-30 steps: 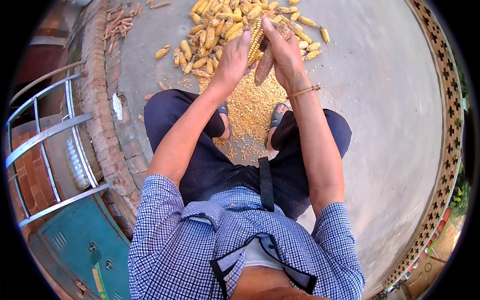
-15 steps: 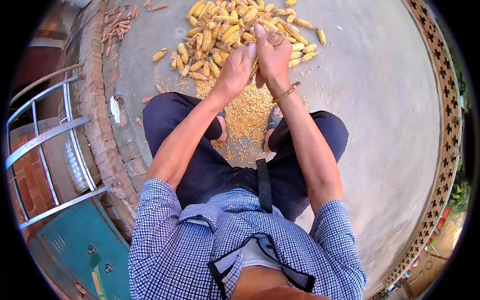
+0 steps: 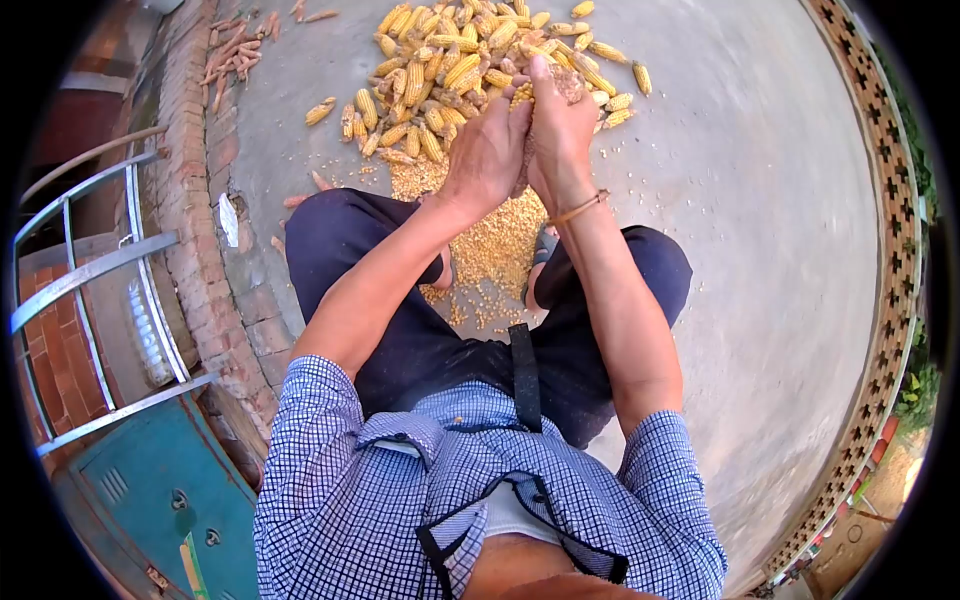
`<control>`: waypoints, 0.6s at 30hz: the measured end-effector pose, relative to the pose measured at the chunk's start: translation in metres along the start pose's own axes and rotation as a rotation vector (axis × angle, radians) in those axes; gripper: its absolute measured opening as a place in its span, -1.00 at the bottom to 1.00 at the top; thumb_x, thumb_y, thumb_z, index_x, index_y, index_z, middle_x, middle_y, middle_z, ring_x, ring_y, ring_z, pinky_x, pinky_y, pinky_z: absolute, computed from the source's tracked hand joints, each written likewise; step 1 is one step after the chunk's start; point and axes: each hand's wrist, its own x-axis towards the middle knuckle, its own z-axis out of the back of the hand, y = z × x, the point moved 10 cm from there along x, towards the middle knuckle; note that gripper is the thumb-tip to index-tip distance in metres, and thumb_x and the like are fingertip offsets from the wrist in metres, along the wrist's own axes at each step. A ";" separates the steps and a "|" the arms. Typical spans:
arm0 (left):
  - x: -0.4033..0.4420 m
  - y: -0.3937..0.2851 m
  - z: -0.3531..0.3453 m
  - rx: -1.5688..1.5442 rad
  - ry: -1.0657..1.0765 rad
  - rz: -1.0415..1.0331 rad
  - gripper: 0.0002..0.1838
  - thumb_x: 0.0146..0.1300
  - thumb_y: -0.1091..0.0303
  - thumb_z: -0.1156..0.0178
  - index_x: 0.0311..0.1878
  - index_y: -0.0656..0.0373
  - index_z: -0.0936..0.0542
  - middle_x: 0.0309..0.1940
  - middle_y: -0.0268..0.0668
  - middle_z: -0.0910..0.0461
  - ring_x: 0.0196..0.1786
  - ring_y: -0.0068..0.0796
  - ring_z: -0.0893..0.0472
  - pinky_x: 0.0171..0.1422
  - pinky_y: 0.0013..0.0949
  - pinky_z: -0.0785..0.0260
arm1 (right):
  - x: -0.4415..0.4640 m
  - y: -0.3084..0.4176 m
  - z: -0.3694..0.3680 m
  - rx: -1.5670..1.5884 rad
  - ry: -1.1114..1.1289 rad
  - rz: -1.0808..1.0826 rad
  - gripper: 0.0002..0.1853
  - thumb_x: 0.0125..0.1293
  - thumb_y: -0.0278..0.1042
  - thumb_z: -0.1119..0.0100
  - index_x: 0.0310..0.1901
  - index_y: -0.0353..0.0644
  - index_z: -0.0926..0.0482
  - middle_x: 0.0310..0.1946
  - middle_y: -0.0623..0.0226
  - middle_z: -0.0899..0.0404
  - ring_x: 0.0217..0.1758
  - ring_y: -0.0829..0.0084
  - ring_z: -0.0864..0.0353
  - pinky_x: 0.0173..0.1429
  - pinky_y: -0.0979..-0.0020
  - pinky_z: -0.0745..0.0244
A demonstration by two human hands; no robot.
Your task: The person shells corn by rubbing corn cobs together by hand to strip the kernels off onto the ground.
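Both my hands are closed around a corn cob (image 3: 522, 94), in front of the pile. Yellow kernels show on it between the fingers. My left hand (image 3: 485, 152) presses it from the left, knuckles up. My right hand (image 3: 563, 130), with a bracelet at the wrist, wraps it from the right, thumb pointing up. A pinkish-brown, bare-looking piece of cob (image 3: 569, 84) sticks out beyond the right fingers; whether it belongs to the same cob I cannot tell. Loose kernels (image 3: 490, 250) lie beneath the hands, between my feet.
A heap of yellow corn cobs (image 3: 440, 70) lies just ahead on the concrete floor (image 3: 770, 200). Stripped cobs (image 3: 235, 55) are piled at the far left by a brick edging (image 3: 200, 200). Metal railing (image 3: 95, 280) and a teal metal box (image 3: 160, 490) stand at left.
Both hands have shifted slightly to the right, still gripping the cob. The left hand has turned so that its back faces up more. The pile looks unchanged.
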 end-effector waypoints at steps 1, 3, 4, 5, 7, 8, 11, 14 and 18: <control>-0.004 -0.001 0.000 -0.022 -0.002 -0.006 -0.53 0.54 0.05 0.14 0.04 0.33 -0.50 -0.34 0.18 -0.62 -0.20 0.21 -0.62 -0.13 0.10 -0.40 | -0.003 0.004 0.003 -0.066 -0.016 0.032 -0.78 0.37 -0.31 -0.27 -0.26 -0.33 -0.58 -0.45 0.33 -0.63 -0.43 0.56 -0.53 -0.32 0.45 -0.47; -0.003 0.000 -0.001 -0.068 -0.019 -0.040 -0.53 0.54 0.07 0.15 0.13 0.31 -0.49 -0.31 0.19 -0.63 -0.18 0.21 -0.63 -0.13 0.13 -0.41 | -0.003 0.018 0.005 -0.194 -0.039 0.120 -0.79 0.35 -0.34 -0.29 -0.33 -0.33 -0.58 -0.50 0.33 -0.62 -0.46 0.56 -0.52 -0.34 0.44 -0.46; 0.001 0.002 -0.004 -0.073 -0.006 -0.110 -0.53 0.56 0.05 0.17 -0.03 0.33 -0.53 -0.42 0.12 -0.61 -0.32 0.12 -0.62 -0.20 0.04 -0.40 | 0.000 0.012 0.004 -0.084 -0.069 0.126 -0.78 0.33 -0.35 -0.30 -0.37 -0.34 -0.58 -0.51 0.34 -0.62 -0.50 0.56 -0.51 -0.39 0.44 -0.42; 0.001 0.010 -0.005 -0.161 0.004 -0.094 -0.51 0.57 0.03 0.18 -0.09 0.33 -0.52 -0.45 0.08 -0.58 -0.36 0.06 -0.59 -0.21 0.00 -0.39 | 0.004 0.010 0.007 -0.166 -0.080 0.192 -0.77 0.33 -0.34 -0.30 -0.37 -0.34 -0.57 -0.52 0.35 -0.61 -0.51 0.57 -0.49 -0.40 0.44 -0.40; 0.000 0.016 -0.007 -0.333 0.034 -0.057 -0.46 0.58 0.00 0.20 -0.22 0.34 -0.51 -0.52 0.01 -0.51 -0.44 -0.07 -0.52 -0.24 -0.07 -0.36 | 0.001 0.015 0.007 -0.327 -0.109 0.316 -0.75 0.33 -0.33 -0.31 -0.39 -0.34 -0.55 -0.54 0.37 -0.59 -0.52 0.58 -0.46 -0.42 0.43 -0.37; -0.002 0.025 -0.015 -0.478 0.058 0.043 -0.41 0.59 -0.04 0.22 -0.34 0.34 -0.45 -0.56 -0.06 -0.41 -0.45 -0.22 -0.41 -0.24 -0.14 -0.30 | 0.000 0.016 0.007 -0.371 -0.127 0.363 -0.72 0.33 -0.30 -0.32 -0.42 -0.33 -0.53 -0.57 0.42 -0.55 -0.54 0.60 -0.39 -0.45 0.43 -0.31; 0.007 0.028 -0.007 -0.370 0.090 0.037 -0.42 0.58 -0.04 0.18 -0.34 0.34 -0.45 -0.55 -0.01 -0.42 -0.45 -0.13 -0.42 -0.24 -0.13 -0.30 | 0.008 0.007 -0.003 -0.291 0.057 0.239 -0.75 0.36 -0.27 -0.31 -0.42 -0.20 -0.56 -0.59 0.57 -0.49 -0.58 0.69 -0.33 -0.51 0.52 -0.23; 0.015 0.014 0.015 -0.196 -0.017 -0.167 -0.46 0.54 -0.03 0.08 -0.33 0.35 -0.45 -0.55 0.05 -0.46 -0.47 0.03 -0.48 -0.29 -0.05 -0.31 | 0.015 0.007 -0.005 -0.149 0.107 0.074 -0.68 0.40 -0.09 -0.25 -0.27 -0.23 -0.63 -0.44 0.40 -0.60 -0.42 0.60 -0.48 -0.33 0.52 -0.35; 0.003 0.001 0.032 0.076 -0.121 -0.190 -0.54 0.44 0.02 -0.09 -0.24 0.35 -0.45 -0.53 0.10 -0.53 -0.40 0.17 -0.56 -0.31 0.04 -0.34 | 0.018 0.006 -0.013 0.149 0.279 -0.048 -0.54 0.45 -0.04 -0.17 -0.03 -0.41 -0.57 -0.16 0.15 -0.65 -0.09 0.38 -0.66 0.01 0.39 -0.58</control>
